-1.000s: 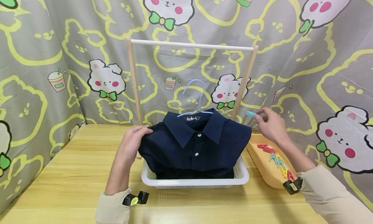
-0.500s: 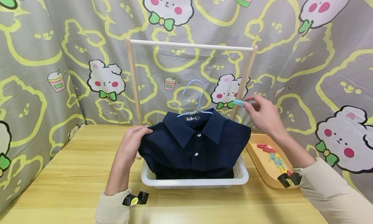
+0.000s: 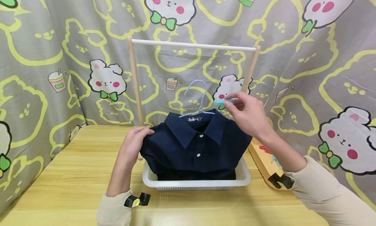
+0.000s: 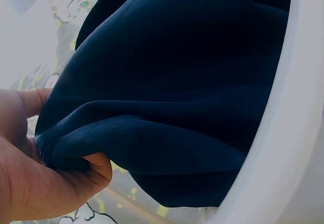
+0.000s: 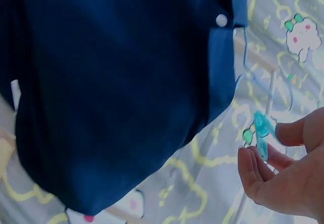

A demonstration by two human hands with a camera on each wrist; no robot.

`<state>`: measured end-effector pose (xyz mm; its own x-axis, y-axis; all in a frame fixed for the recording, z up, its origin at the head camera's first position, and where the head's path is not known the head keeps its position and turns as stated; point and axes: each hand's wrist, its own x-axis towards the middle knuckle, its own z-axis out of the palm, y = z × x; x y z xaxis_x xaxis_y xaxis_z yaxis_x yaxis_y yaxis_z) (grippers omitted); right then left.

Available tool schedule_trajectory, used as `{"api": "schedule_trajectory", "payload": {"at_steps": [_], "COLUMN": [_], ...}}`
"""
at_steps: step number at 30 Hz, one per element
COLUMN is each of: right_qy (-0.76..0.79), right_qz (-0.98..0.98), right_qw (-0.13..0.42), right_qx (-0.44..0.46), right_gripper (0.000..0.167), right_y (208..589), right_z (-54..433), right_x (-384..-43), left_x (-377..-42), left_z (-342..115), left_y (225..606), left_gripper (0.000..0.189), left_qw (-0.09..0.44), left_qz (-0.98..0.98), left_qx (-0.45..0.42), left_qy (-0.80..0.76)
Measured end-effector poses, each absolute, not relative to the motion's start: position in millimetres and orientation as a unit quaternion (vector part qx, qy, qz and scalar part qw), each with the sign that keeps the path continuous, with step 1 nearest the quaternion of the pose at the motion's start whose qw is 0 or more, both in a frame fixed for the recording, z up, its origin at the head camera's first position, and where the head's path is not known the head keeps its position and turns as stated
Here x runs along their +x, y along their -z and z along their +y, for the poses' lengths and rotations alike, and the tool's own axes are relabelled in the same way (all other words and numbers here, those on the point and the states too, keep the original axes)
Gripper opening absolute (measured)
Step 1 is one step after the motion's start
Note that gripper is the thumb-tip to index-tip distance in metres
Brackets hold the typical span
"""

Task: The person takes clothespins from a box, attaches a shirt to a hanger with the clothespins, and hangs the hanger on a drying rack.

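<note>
A dark navy collared shirt (image 3: 176, 151) with white buttons sits on a light blue hanger (image 3: 202, 97), its lower part bunched in a white basket (image 3: 196, 184). My left hand (image 3: 133, 141) grips the shirt's shoulder at the left; in the left wrist view the fingers and thumb of the left hand (image 4: 45, 178) pinch a fold of the cloth. Over the shirt's right shoulder, my right hand (image 3: 249, 113) holds a light blue clothespin (image 3: 219, 102) between thumb and fingers. In the right wrist view the clothespin (image 5: 261, 133) is apart from the shirt, near the collar.
Behind the basket stands a wooden rack with a white crossbar (image 3: 194, 45). To the right lies an orange tray (image 3: 261, 169) with red and blue clothespins, partly covered by my right forearm. A patterned curtain (image 3: 111, 30) surrounds the wooden table (image 3: 73, 173).
My right hand has moved left with the blue clothespin, from above the orange tray to above the shirt's right shoulder, near the hanger. The left hand and the shirt have stayed in place.
</note>
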<state>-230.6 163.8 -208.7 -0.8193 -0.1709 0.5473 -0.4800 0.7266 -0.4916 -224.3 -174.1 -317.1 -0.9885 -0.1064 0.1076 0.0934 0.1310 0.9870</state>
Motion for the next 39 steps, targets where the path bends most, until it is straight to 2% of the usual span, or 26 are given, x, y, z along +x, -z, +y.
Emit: {"api": "schedule_trajectory", "payload": {"at_steps": [21, 29, 35, 39], "right_qy": [-0.350, -0.334, -0.339, -0.343], "right_qz": [-0.877, -0.868, -0.868, -0.865], "right_qw": [0.187, 0.204, 0.195, 0.197], "right_qx": [0.271, 0.307, 0.307, 0.310], "right_gripper": [0.029, 0.028, 0.034, 0.030], "right_y": [208, 215, 218, 219], "right_z": [95, 69, 55, 46], "right_x": [-218, -217, -217, -220], "left_x": [-224, -223, -223, -223], "left_z": [-174, -173, -173, -173], "left_y": [317, 317, 317, 316], "left_gripper": [0.027, 0.028, 0.028, 0.028], "left_qw": [0.080, 0.080, 0.080, 0.080], "left_qz": [-0.749, -0.748, -0.749, -0.750], "left_qx": [0.001, 0.005, 0.005, 0.006], "left_qy": [0.658, 0.659, 0.657, 0.656]}}
